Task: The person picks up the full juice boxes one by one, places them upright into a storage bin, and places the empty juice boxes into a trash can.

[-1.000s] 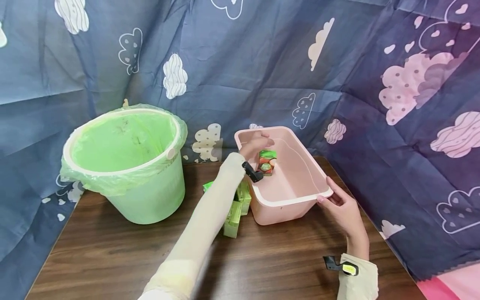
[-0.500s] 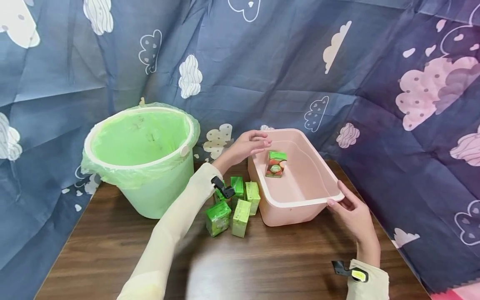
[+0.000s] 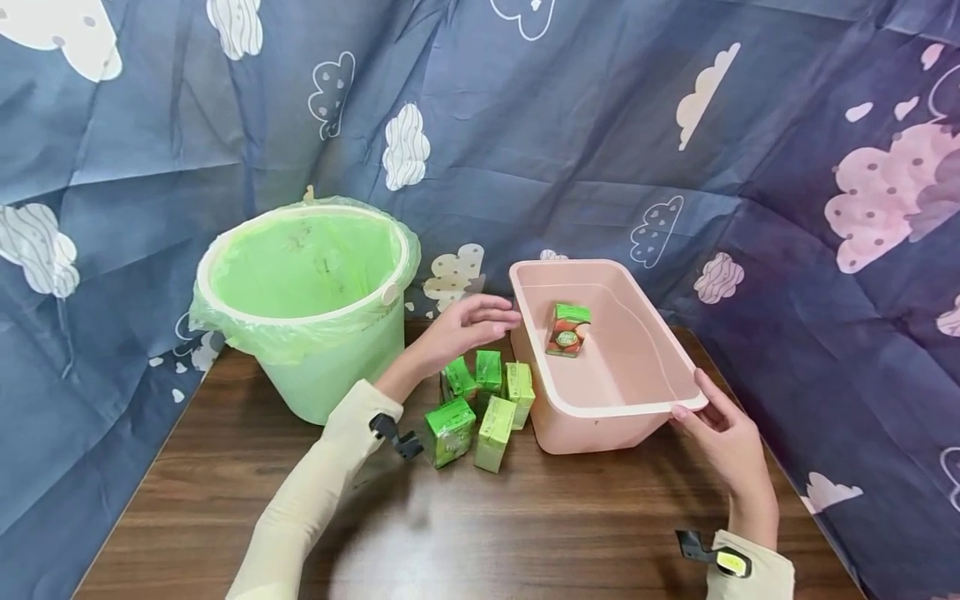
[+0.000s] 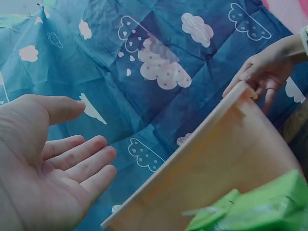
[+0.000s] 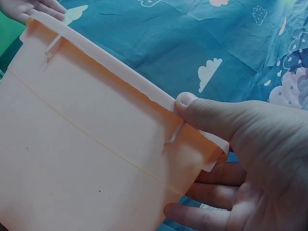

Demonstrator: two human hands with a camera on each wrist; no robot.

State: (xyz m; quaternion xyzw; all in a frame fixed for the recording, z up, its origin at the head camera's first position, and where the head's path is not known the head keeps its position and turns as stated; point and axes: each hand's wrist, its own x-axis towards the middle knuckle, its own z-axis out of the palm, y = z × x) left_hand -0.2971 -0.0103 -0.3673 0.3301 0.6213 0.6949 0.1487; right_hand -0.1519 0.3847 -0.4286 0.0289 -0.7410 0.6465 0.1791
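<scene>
No lettering on the cartons can be read. The pink tub [image 3: 611,408] holds one carton with a red and green label [image 3: 567,330]. Just left of the tub stand five green cartons [image 3: 480,400] in a cluster; farther left is a green bucket [image 3: 300,308] lined with a green bag. The left hand [image 3: 465,327] hovers above the cluster, fingers loose and empty. The right hand [image 3: 723,437] holds the tub's near right corner, thumb on the rim.

Makeshift recording set, staged on one table

A dark wooden table [image 3: 525,533] is walled on every side by hung blue cloud-print cloth [image 3: 570,142]; no room shows past it; the props are household ones: a lined green bin [image 3: 300,367] and a pink plastic tub [image 3: 637,417].
</scene>
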